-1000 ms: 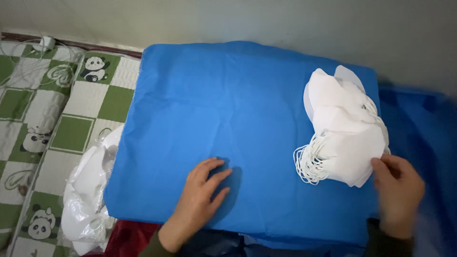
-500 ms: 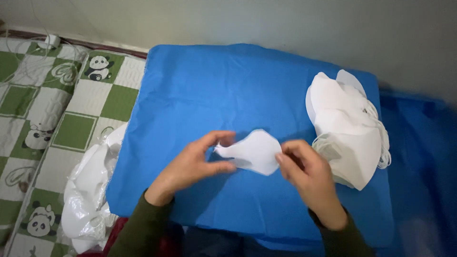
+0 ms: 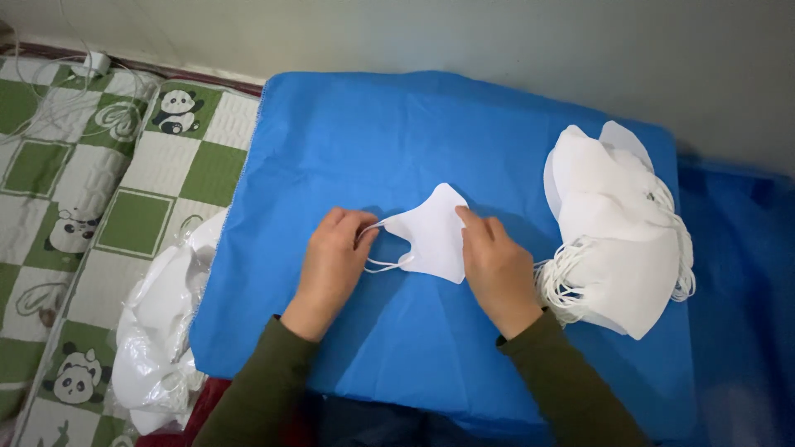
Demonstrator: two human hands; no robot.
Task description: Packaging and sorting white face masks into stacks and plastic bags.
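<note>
On the blue cloth, near its middle:
Mask: a white folded face mask lies flat, its thin ear loops trailing left.
Left hand: the left hand rests palm down, its grip pinching an ear loop.
Right hand: the right hand presses its fingertips together on the mask's right edge.
Stack: a stack of white masks sits well apart, right.
Change: half a second ago the mask was lifted between both hands; now it lies flatter and farther.
</note>
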